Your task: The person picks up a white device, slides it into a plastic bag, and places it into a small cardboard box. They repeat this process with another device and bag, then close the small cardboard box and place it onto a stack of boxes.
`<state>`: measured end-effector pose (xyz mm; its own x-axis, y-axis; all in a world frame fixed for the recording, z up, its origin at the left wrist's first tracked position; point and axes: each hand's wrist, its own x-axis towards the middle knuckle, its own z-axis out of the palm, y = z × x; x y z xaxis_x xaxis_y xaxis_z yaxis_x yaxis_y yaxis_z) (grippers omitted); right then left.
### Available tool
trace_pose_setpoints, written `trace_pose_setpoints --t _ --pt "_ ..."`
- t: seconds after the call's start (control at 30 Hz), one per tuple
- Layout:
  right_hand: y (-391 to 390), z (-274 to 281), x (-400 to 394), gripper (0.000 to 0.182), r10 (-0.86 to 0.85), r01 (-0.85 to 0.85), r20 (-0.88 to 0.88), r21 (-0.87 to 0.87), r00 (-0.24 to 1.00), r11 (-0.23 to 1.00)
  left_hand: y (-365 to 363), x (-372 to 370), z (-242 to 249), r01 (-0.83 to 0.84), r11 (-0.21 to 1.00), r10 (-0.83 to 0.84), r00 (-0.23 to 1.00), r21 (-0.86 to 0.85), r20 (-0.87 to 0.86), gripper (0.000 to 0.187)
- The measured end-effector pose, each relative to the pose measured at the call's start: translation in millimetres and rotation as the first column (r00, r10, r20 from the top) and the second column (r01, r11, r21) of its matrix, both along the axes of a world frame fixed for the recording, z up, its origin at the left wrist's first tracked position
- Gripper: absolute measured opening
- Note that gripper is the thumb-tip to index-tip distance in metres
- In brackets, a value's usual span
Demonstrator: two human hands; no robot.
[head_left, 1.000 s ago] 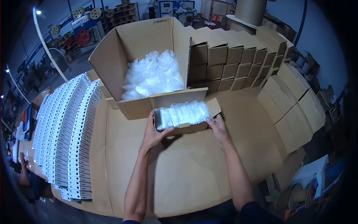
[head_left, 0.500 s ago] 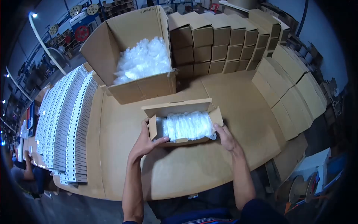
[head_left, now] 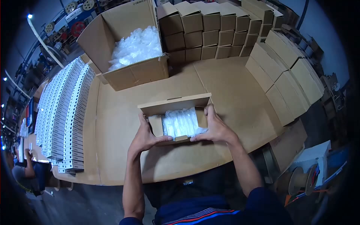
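Note:
A small open cardboard box (head_left: 174, 100) stands on the cardboard-covered table with its long lid raised at the back. Clear plastic-wrapped items (head_left: 180, 123) fill its middle, and both short end flaps are folded inward. My left hand (head_left: 145, 135) grips the left end, its thumb on the front edge. My right hand (head_left: 215, 127) grips the right end, fingers at the back corner and thumb near the front flap. Behind it, a large open carton (head_left: 137, 77) holds a heap of clear plastic packets (head_left: 137, 47).
Closed brown boxes (head_left: 193, 39) are stacked in rows along the back, with more boxes (head_left: 287, 75) at the right. Long stacks of white boxes (head_left: 62, 112) line the left side. A seated person (head_left: 28, 170) is at the far left, and spools (head_left: 302, 180) are at the lower right.
Both end flaps have folded inward over the wrapped items. My right hand has moved round the right end, its thumb now at the front. The view has shifted slightly.

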<state>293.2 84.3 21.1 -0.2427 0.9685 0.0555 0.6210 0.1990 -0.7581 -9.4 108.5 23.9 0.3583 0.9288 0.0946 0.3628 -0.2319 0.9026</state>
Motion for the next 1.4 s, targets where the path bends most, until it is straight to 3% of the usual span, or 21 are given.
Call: trace_pose_setpoints --t 0.2,0.37,0.5,0.67,0.7,0.8,0.93,1.03,1.07,1.1,1.17,1.27,1.37,1.4 --pt "5.3 0.7 -12.0 0.094 -0.013 0.022 -0.105 0.085 0.994 0.996 -1.0 5.6 -1.0 -0.049 0.999 0.05 0.998 0.023 -0.028 0.138" --pt "3.9 -1.0 -18.0 0.093 -0.083 0.088 -0.075 0.076 0.994 0.993 -2.1 9.6 7.2 -0.107 0.994 0.109 0.985 0.023 -0.136 0.133" --pt "-0.4 7.4 -24.8 0.096 -0.155 0.156 -0.047 0.017 0.987 0.988 -5.3 13.4 -6.6 -0.187 0.98 0.187 0.982 0.073 0.01 0.127" --pt "-10.1 -22.5 -34.1 0.098 -0.309 0.349 -0.214 0.189 0.927 0.918 -23.6 21.0 -25.3 -0.295 0.936 0.231 0.926 0.192 0.298 0.099" --pt "-11.7 -35.7 -35.9 0.094 -0.356 0.397 -0.209 0.206 0.911 0.894 -25.1 18.8 -31.6 -0.298 0.931 0.222 0.921 0.212 0.32 0.093" --pt "-15.1 -67.5 -43.9 0.084 -0.395 0.488 -0.498 0.067 0.772 0.87 -32.1 16.6 -31.7 -0.243 0.918 0.123 0.926 0.313 0.357 0.073" --pt "-46.3 -57.8 -69.0 0.068 -0.477 0.615 -0.678 -0.048 0.559 0.787 -39.5 17.3 -36.5 -0.325 0.918 0.229 0.902 0.227 0.366 0.055" --pt "-74.3 -63.1 -88.9 0.062 -0.352 0.646 -0.705 0.195 0.615 0.738 -38.8 15.7 -40.0 -0.321 0.916 0.221 0.904 0.239 0.367 0.054" --pt "-85.6 -61.6 -91.7 0.05 -0.395 0.592 -0.479 0.385 0.784 0.708 -39.6 15.6 -36.9 -0.314 0.913 0.216 0.913 0.259 0.346 0.052" --pt "-92.2 -36.5 -100.9 0.043 -0.432 0.546 -0.345 0.395 0.834 0.739 -40.7 15.7 -36.9 -0.318 0.915 0.223 0.912 0.249 0.345 0.051" --pt "-91.2 -29.6 -113.3 0.038 -0.498 0.612 -0.39 0.263 0.775 0.746 -42.6 16.5 -37.4 -0.314 0.921 0.226 0.912 0.231 0.342 0.05" --pt "-91.0 -32.0 -112.7 0.033 -0.5 0.592 -0.33 0.306 0.801 0.746 -46.7 18.9 -31.0 -0.347 0.925 0.263 0.879 0.155 0.397 0.041" --pt "-90.8 -36.0 -104.7 0.023 -0.451 0.566 -0.372 0.311 0.812 0.763 -46.3 8.6 -35.2 -0.261 0.879 0.206 0.963 0.399 0.176 0.036" --pt "-89.0 -36.2 -101.4 0.022 -0.427 0.541 -0.348 0.374 0.835 0.753 -50.6 8.8 -28.2 -0.242 0.882 0.222 0.97 0.405 0.097 0.028"
